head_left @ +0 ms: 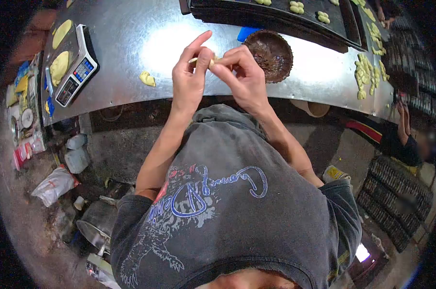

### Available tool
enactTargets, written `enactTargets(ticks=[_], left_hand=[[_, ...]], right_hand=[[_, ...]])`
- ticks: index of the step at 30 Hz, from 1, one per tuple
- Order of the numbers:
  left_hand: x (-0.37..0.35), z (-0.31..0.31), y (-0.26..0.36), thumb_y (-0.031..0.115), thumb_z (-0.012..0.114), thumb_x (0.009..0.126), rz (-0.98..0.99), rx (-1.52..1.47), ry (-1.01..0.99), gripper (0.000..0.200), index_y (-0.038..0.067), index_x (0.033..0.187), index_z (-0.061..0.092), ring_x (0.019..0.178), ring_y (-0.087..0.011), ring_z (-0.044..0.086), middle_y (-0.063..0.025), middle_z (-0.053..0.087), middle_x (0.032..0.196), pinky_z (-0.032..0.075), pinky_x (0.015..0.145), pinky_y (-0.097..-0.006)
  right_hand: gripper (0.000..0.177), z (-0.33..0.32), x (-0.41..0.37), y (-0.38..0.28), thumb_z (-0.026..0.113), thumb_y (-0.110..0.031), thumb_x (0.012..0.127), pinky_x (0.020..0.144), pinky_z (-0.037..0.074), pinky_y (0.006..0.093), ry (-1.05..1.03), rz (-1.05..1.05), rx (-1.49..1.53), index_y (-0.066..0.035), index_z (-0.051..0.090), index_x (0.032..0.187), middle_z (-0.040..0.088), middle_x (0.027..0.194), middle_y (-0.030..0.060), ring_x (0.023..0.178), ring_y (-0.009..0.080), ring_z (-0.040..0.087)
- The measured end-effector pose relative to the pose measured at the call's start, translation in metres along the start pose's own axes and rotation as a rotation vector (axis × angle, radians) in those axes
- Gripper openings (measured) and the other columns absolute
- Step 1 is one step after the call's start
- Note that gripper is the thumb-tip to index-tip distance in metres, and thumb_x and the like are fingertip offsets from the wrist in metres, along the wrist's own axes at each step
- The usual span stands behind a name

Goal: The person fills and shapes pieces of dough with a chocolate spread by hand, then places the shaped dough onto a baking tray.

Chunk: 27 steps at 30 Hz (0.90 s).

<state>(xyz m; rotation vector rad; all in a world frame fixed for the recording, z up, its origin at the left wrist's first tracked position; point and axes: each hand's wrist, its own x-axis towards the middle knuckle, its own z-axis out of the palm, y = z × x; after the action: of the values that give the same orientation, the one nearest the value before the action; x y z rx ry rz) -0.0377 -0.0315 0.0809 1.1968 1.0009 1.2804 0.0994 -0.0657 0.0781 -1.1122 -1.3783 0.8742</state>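
My left hand and my right hand meet above the metal table. Between their fingertips is a small piece of pale yellow dough, mostly covered by the fingers. The left index finger points up and away, while its thumb presses at the dough. My right thumb and index finger pinch the other side. To the left of my hands a loose lump of dough lies on the table. Just beyond my right hand stands a round bowl with dark brown filling smeared inside.
A digital scale sits at the left, near larger dough pieces. Dark trays with shaped dough are at the back. More shaped dough lies at the right end of the table. Another person's arm shows at far right.
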Motion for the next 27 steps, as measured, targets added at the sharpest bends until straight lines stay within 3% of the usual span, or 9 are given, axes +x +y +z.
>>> enactTargets(ticks=[4, 7, 9, 12, 15, 18, 22, 24, 27], left_hand=[[0.003, -0.014, -0.016, 0.056, 0.053, 0.102, -0.333, 0.142, -0.160, 0.059, 0.002, 0.105, 0.076, 0.065, -0.0046, 0.047, 0.0011, 0.062, 0.073, 0.039, 0.059, -0.0216], [-0.013, -0.004, 0.002, 0.054, 0.053, 0.102, -0.330, 0.195, -0.032, 0.058, 0.001, 0.095, 0.077, 0.065, -0.0049, 0.049, 0.0009, 0.060, 0.065, 0.038, 0.058, -0.0216], [-0.021, -0.003, -0.002, 0.042, 0.059, 0.103, -0.158, 0.128, -0.012, 0.046, 0.000, 0.102, 0.076, 0.071, -0.0071, 0.056, -0.0031, 0.064, 0.083, 0.045, 0.062, -0.0234], [-0.032, -0.001, -0.007, 0.029, 0.062, 0.102, -0.013, -0.004, -0.007, 0.032, 0.002, 0.116, 0.073, 0.085, -0.0112, 0.062, -0.0072, 0.059, 0.113, 0.054, 0.073, -0.0261], [-0.041, 0.001, -0.003, 0.027, 0.059, 0.104, 0.068, 0.188, 0.034, 0.033, 0.005, 0.127, 0.069, 0.087, -0.0114, 0.063, -0.0065, 0.058, 0.114, 0.054, 0.075, -0.0254], [-0.049, -0.011, -0.013, 0.025, 0.060, 0.103, -0.059, 0.095, 0.044, 0.039, 0.005, 0.137, 0.061, 0.084, -0.0106, 0.063, -0.0072, 0.059, 0.111, 0.053, 0.077, -0.0245], [-0.049, -0.033, -0.023, 0.028, 0.052, 0.107, -0.240, 0.065, 0.139, 0.034, 0.000, 0.118, 0.066, 0.070, -0.0065, 0.058, -0.0023, 0.063, 0.084, 0.049, 0.061, -0.0234], [-0.048, -0.038, -0.029, 0.040, 0.042, 0.109, -0.230, 0.117, 0.173, 0.049, -0.001, 0.100, 0.068, 0.059, -0.0063, 0.053, -0.0001, 0.060, 0.066, 0.042, 0.051, -0.0248], [-0.047, -0.042, -0.027, 0.052, 0.030, 0.109, -0.418, 0.162, 0.163, 0.067, -0.001, 0.098, 0.069, 0.057, -0.0100, 0.053, -0.0037, 0.063, 0.068, 0.044, 0.054, -0.0270]], right_hand=[[0.025, -0.007, -0.001, -0.023, 0.078, -0.007, 0.085, 0.068, 0.050, 0.0276, -0.115, -0.100, -0.095, -0.001, 0.068, 0.108, 0.062, 0.090, 0.0071, 0.080, 0.0160, 0.061], [0.020, -0.014, 0.000, -0.013, 0.079, -0.011, 0.086, 0.062, 0.048, 0.0264, -0.183, 0.076, -0.093, -0.001, 0.066, 0.100, 0.064, 0.088, 0.0057, 0.074, 0.0126, 0.060], [0.020, -0.022, 0.004, -0.007, 0.078, -0.014, 0.088, 0.062, 0.048, 0.0258, -0.236, 0.406, 0.053, -0.002, 0.065, 0.097, 0.064, 0.089, 0.0039, 0.074, 0.0103, 0.059], [0.022, -0.016, 0.012, 0.017, 0.079, -0.018, 0.089, 0.060, 0.046, 0.0238, -0.129, 0.478, 0.356, -0.002, 0.065, 0.096, 0.065, 0.084, 0.0029, 0.070, 0.0081, 0.057], [0.021, -0.008, 0.016, 0.017, 0.079, -0.014, 0.088, 0.063, 0.047, 0.0247, -0.156, 0.531, 0.515, -0.001, 0.065, 0.095, 0.065, 0.084, 0.0034, 0.073, 0.0081, 0.058], [0.018, 0.003, 0.015, 0.021, 0.077, -0.011, 0.089, 0.070, 0.050, 0.0283, -0.184, 0.528, 0.428, 0.001, 0.067, 0.099, 0.064, 0.088, 0.0036, 0.080, 0.0107, 0.059], [0.022, 0.025, 0.002, 0.011, 0.076, -0.010, 0.087, 0.068, 0.050, 0.0296, -0.236, -0.005, -0.161, -0.003, 0.072, 0.108, 0.061, 0.089, 0.0092, 0.076, 0.0169, 0.060], [0.019, 0.033, -0.006, 0.013, 0.077, -0.011, 0.087, 0.073, 0.049, 0.0313, -0.241, -0.085, -0.239, -0.005, 0.073, 0.105, 0.059, 0.092, 0.0093, 0.082, 0.0189, 0.058], [0.019, 0.037, -0.003, 0.019, 0.079, -0.011, 0.085, 0.078, 0.049, 0.0321, -0.248, -0.202, -0.509, -0.005, 0.070, 0.100, 0.057, 0.091, 0.0080, 0.089, 0.0181, 0.056]])
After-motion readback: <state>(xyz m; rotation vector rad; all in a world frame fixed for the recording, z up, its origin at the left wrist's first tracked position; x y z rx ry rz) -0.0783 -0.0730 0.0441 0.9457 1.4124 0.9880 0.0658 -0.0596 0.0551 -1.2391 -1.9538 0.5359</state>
